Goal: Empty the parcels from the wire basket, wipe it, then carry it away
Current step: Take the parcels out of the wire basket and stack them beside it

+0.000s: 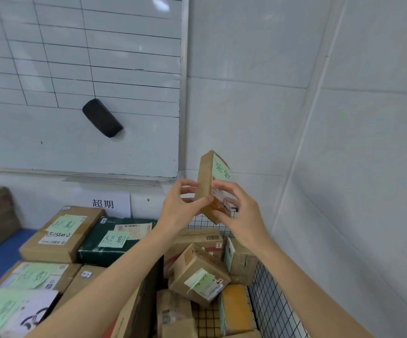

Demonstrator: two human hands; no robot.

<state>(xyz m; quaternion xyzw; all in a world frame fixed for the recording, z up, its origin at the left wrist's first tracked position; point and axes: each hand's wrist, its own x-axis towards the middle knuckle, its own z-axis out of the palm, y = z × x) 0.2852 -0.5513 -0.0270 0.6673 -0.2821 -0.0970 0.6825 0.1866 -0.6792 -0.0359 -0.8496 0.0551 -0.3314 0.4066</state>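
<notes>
Both left hand (180, 208) and right hand (242, 215) pinched a slim parcel (206, 176) upright above the wire basket (270, 303) | more parcels (198, 276) lay inside it | risk: fingertip hold might slip, dropping it among them.

A parcel depot corner — note-tagged cartons (61, 234), a gridded whiteboard (75, 57), a wire basket (268, 296) of parcels (198, 274).
</notes>
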